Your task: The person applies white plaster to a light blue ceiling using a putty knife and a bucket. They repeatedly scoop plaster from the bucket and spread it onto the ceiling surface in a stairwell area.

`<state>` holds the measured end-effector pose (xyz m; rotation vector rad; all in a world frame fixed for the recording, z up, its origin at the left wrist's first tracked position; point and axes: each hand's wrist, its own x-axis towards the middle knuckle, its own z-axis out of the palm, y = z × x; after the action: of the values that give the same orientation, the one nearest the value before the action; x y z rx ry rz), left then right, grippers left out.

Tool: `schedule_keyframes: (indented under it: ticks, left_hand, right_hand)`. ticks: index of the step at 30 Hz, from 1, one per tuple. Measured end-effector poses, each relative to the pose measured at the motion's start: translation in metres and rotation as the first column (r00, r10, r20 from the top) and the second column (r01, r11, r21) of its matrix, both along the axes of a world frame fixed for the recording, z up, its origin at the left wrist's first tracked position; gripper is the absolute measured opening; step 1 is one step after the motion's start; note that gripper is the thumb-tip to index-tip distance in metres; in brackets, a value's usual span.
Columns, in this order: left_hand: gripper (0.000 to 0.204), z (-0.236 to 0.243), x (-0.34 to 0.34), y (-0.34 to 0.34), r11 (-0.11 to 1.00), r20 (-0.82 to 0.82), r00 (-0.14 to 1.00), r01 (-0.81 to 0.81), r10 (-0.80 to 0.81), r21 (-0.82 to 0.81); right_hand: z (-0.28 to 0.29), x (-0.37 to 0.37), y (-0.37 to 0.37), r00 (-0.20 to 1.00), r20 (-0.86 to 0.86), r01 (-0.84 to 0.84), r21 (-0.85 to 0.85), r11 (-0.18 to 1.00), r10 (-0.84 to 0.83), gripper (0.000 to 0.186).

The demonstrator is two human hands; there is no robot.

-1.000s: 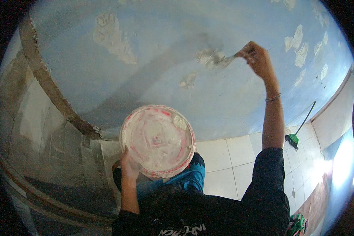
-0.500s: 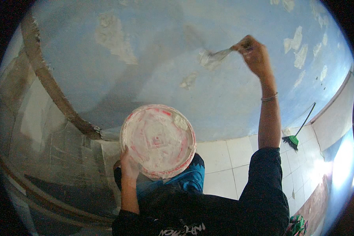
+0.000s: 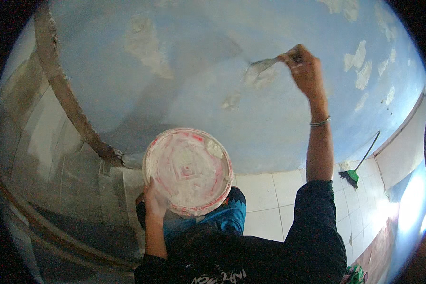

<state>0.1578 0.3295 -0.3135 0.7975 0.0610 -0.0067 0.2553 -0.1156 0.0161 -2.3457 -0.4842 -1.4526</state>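
Note:
My right hand [image 3: 306,68] is closed on the handle of a putty knife [image 3: 264,64], raised against the blue wall [image 3: 199,113]. The blade lies at a whitish putty patch [image 3: 260,79] on that wall; whether it touches is hard to tell. Below and to the left, a smaller patch [image 3: 231,101] shows. My left hand [image 3: 155,199] grips the left rim of a round bucket lid [image 3: 187,173], smeared white over red. A lump of pale putty [image 3: 215,148] sits near the lid's upper right edge. The fingers under the lid are hidden.
More whitish patches mark the wall at upper left [image 3: 149,47] and right [image 3: 359,61]. A green broom [image 3: 350,176] leans on the wall at right, over white floor tiles [image 3: 258,194]. A rough brown strip [image 3: 71,99] edges the wall at left.
The putty knife has turned to a flatter angle at the patch, and more of the patch shows beneath the blade. The view has shifted slightly; the lid stays in my left hand.

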Motion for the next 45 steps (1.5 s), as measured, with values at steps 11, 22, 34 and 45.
schedule_keyframes:
  ticks: [11,22,34,45]
  left_hand:
    - [0.059,-0.01,-0.001,0.003,0.999,-0.071,0.997,-0.036,0.038,0.034]
    - [0.062,-0.012,-0.003,0.001,0.999,-0.042,0.998,-0.037,0.036,-0.035]
    - [0.058,-0.003,-0.002,0.001,1.0,-0.019,1.0,-0.014,0.014,0.02]
    - [0.054,-0.019,-0.001,0.005,1.0,-0.068,0.998,-0.017,0.017,0.0]
  right_hand:
    - [0.023,0.018,-0.057,0.93,-0.312,-0.101,0.293,0.951,0.195,0.03]
    - [0.016,0.001,-0.028,0.915,-0.373,-0.121,0.11,0.986,0.154,0.027]
    - [0.015,-0.022,-0.011,0.956,-0.292,0.041,0.06,0.997,-0.021,0.028]
    - [0.005,-0.053,-0.056,0.997,-0.06,-0.038,0.234,0.972,0.054,0.02]
